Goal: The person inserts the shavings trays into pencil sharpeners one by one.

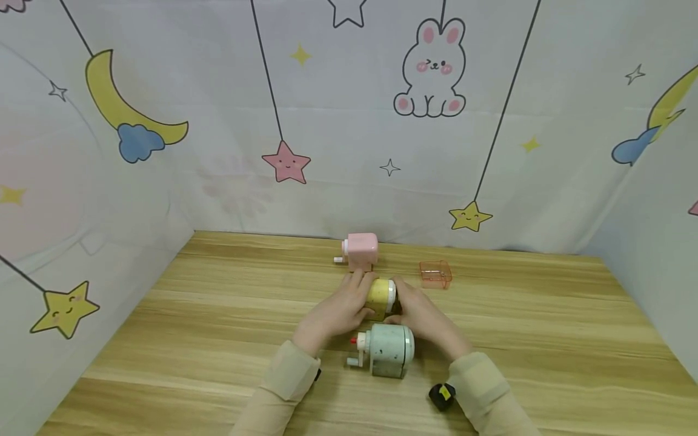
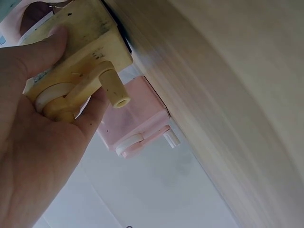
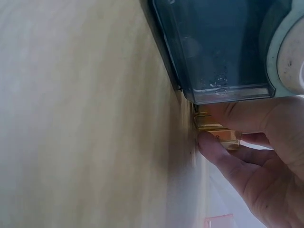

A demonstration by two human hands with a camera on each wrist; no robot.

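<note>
A yellow hand-crank pencil sharpener (image 1: 377, 295) stands between my two hands in the middle of the table. My left hand (image 1: 343, 306) grips it on its crank side, thumb on one face and fingers round the other, as the left wrist view shows. With thumb and fingers, my right hand (image 1: 418, 307) pinches a clear yellow shavings drawer (image 3: 219, 133) at the sharpener's other end. How far the drawer sits in the body is hidden. Just in front is a pale green crank sharpener (image 1: 389, 348), with a dark see-through drawer (image 3: 213, 52) in the right wrist view.
Behind my left hand stands a pink crank sharpener (image 1: 362, 249). A clear orange-red drawer (image 1: 435, 274) lies to its right on the wood-grain table (image 1: 545, 339). Close to my right sleeve is a small black object (image 1: 442, 396). A printed cloth (image 1: 349, 109) hangs along the table's back edge.
</note>
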